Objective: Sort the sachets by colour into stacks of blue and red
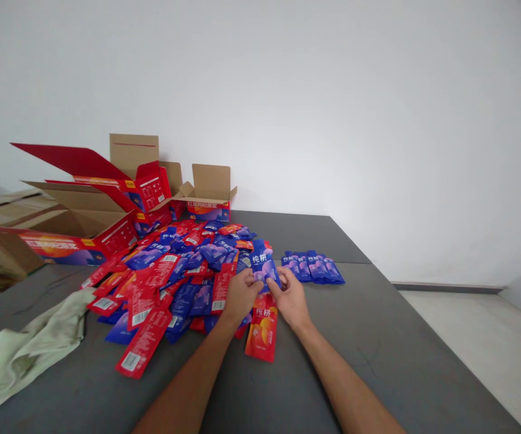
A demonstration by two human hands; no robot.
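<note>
Both my hands grip one blue sachet, held upright just above the dark grey table. My left hand pinches its left side and my right hand its right side. Under my hands a red sachet lies flat. A big loose heap of red and blue sachets spreads to the left of my hands. To the right, a neat row of blue sachets lies fanned out on the table.
Open red cartons and brown cardboard boxes stand at the table's far left against the white wall. A crumpled pale green cloth lies at the near left. The table's right edge drops to a light floor.
</note>
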